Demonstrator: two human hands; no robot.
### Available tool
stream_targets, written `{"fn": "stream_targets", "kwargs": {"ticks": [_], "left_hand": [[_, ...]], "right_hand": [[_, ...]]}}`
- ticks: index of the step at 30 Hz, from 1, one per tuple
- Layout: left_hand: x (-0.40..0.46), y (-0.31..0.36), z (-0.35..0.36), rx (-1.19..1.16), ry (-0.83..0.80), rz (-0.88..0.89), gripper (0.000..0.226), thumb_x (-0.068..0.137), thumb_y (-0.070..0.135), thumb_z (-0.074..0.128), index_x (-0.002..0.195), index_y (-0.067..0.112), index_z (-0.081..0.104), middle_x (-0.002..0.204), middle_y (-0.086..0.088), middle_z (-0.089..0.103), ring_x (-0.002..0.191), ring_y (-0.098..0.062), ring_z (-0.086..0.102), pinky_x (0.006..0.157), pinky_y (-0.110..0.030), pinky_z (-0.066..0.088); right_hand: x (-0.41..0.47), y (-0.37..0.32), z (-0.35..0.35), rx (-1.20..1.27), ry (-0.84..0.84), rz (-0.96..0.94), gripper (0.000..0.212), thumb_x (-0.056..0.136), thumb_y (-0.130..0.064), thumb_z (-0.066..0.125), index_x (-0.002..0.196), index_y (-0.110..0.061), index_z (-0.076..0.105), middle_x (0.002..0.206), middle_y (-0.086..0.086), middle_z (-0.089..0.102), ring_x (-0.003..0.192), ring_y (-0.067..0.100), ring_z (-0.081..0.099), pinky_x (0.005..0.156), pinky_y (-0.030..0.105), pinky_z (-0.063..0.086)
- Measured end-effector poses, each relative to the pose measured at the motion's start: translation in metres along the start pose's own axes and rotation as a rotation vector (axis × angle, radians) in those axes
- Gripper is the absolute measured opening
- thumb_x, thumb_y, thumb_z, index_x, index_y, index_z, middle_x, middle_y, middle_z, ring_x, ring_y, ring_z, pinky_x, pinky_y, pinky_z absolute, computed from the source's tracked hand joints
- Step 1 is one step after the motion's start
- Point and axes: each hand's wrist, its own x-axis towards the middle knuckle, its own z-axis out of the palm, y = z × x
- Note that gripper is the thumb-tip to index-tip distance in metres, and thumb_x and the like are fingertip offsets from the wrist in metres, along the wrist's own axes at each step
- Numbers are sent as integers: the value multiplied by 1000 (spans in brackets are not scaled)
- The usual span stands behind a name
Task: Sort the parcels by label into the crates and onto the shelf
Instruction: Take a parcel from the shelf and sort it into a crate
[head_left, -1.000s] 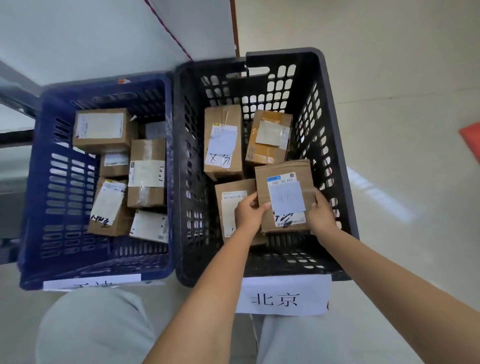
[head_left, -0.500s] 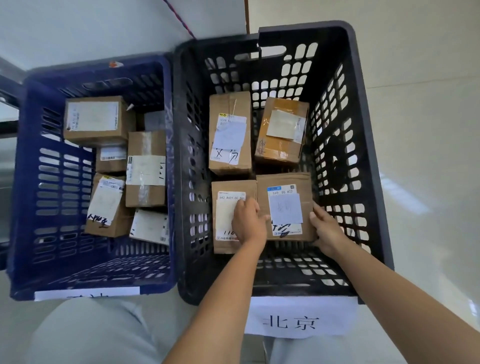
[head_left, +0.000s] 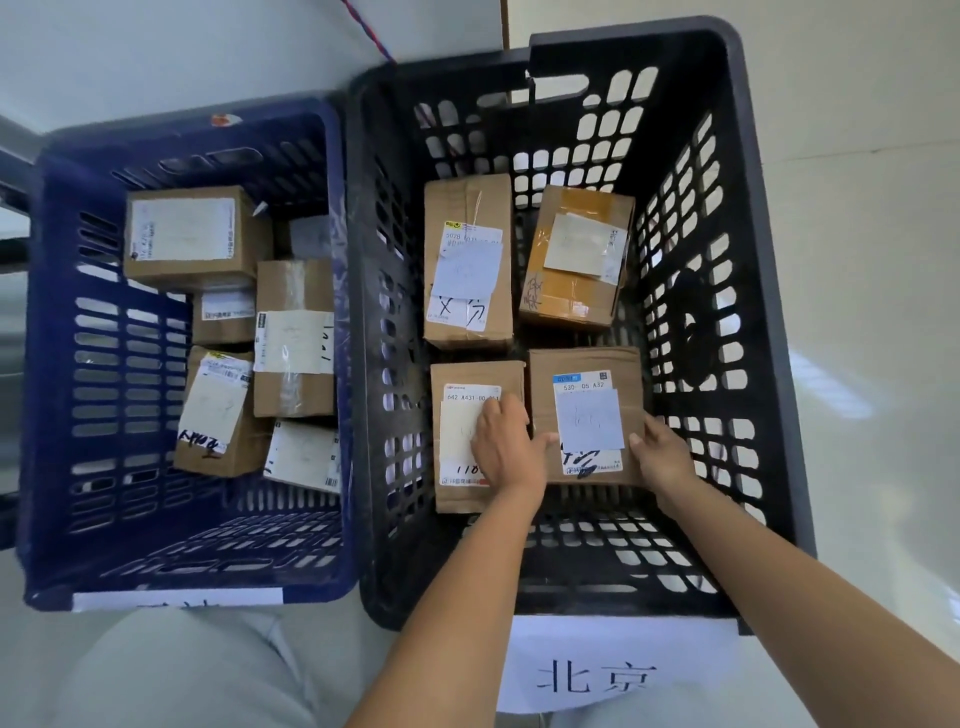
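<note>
Cardboard parcel (head_left: 587, 415), label up, on floor of black crate (head_left: 769, 364), near-right corner, beside three others. Left hand (head_left: 506, 449) and right hand (head_left: 662, 457) grasping its opposite edges, thumbs on top. Blue crate (head_left: 52, 364) alongside, left.

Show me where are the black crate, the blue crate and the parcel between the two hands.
black crate (head_left: 691, 291): head view, right wall.
blue crate (head_left: 67, 322): head view, left wall.
parcel (head_left: 582, 364): head view, bare cardboard top.

You had a pale glossy floor (head_left: 857, 260) to the right, a white wall (head_left: 182, 47) up top with a red-blue cord (head_left: 366, 31) running down it, and light grey trousers (head_left: 171, 670) at the bottom edge.
</note>
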Motion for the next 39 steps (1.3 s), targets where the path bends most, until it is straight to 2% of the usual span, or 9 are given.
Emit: {"fn": "stream_targets", "kwargs": {"ticks": [4, 9, 13, 16, 20, 24, 29, 36, 39], "left_hand": [[5, 4, -3, 2, -5, -17, 43, 75, 37, 82, 97, 21, 48, 101, 4, 54, 92, -16, 53, 76, -32, 46], [-2, -3, -25, -119, -32, -20, 36, 79, 44, 76, 88, 24, 48, 91, 9, 55, 82, -13, 53, 59, -27, 35], [-5, -11, -54, -162, 65, 57, 51, 83, 53, 69, 121, 23, 54, 123, 4, 56, 115, -19, 52, 88, -37, 49], [-13, -11, -83, -149, 125, 191, 65, 89, 56, 58, 143, 22, 44, 146, 1, 44, 135, -20, 40, 107, -40, 39], [-31, -12, -122, -11, 246, 411, 69, 96, 60, 43, 152, 22, 30, 160, -1, 27, 149, -19, 19, 122, -44, 16], [-53, -24, -169, 146, 399, 558, 73, 97, 61, 36, 157, 24, 16, 164, -1, 13, 152, -19, 7, 123, -44, 3], [-86, -52, -238, 322, 557, 559, 83, 96, 65, 31, 157, 21, -3, 165, -2, -7, 152, -21, -8, 122, -48, -4], [-133, -103, -348, 399, 749, 513, 84, 94, 68, 19, 157, 18, -4, 165, -5, -10, 151, -22, -10, 122, -54, 1], [-160, -116, -401, 392, 784, 472, 85, 95, 65, 31, 158, 17, 0, 165, -4, -7, 152, -22, -6, 121, -54, 8]], "right_hand": [[-4, -13, 3, -119, 95, -28, 44, 102, -15, 48, 145, -20, 46, 140, 8, 55, 127, 31, 52, 106, 41, 42], [-21, -30, -5, 8, 29, -119, 66, 98, -35, 57, 155, -22, 26, 153, 8, 41, 136, 30, 43, 111, 47, 38], [-32, -52, -16, 25, 6, -185, 87, 90, -56, 58, 157, -27, 10, 161, 6, 24, 146, 29, 26, 118, 50, 26], [-48, -68, -17, -86, -8, -328, 94, 86, -66, 55, 157, -29, 8, 164, 3, 15, 150, 27, 16, 120, 51, 20], [-85, -83, -18, -482, 86, -640, 90, 89, -71, 42, 158, -27, 4, 165, 3, 7, 152, 23, 6, 122, 48, 13], [-133, -103, -18, -713, 294, -896, 82, 93, -71, 26, 158, -28, 0, 166, 2, 0, 152, 21, -3, 122, 46, 2], [-196, -128, -12, -804, 444, -1075, 81, 89, -72, 13, 157, -32, -5, 165, 0, -11, 151, 19, -15, 122, 45, -6], [-308, -169, 10, -852, 605, -1224, 78, 89, -71, 7, 156, -34, -8, 165, 0, -11, 150, 17, -18, 122, 48, -6], [-367, -204, 21, -858, 589, -1273, 76, 92, -71, 10, 155, -35, -12, 164, -1, -15, 149, 17, -20, 122, 48, -6]]}}
